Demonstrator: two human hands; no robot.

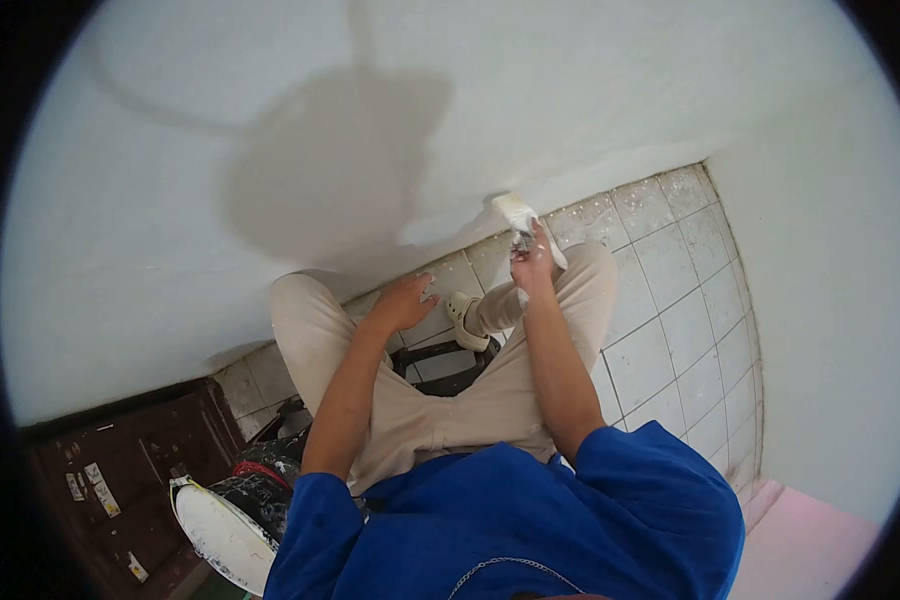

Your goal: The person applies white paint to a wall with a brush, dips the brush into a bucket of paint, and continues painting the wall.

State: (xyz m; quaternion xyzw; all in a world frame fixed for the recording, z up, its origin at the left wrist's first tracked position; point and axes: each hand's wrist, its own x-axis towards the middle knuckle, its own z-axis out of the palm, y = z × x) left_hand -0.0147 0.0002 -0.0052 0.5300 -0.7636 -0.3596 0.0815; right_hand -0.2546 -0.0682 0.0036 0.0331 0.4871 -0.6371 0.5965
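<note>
My right hand (533, 264) is closed around a paintbrush (515, 209) whose wide bristles are loaded with white paint. The bristle end sits at the foot of the white wall (570, 90), close to where it meets the tiled floor; whether it touches the wall is hard to tell. White paint smears show on the fingers. My left hand (403, 303) hovers by my left knee with nothing visible in it, its fingers loosely bent and apart.
I sit on a black stool (448, 368), a cream clog (467, 322) on one foot. Paint-spotted floor tiles (660, 290) run to a corner at right. To the left stand a paint-covered bucket (220, 535) and a dark brown door (120, 465). A pink surface (810, 540) lies at lower right.
</note>
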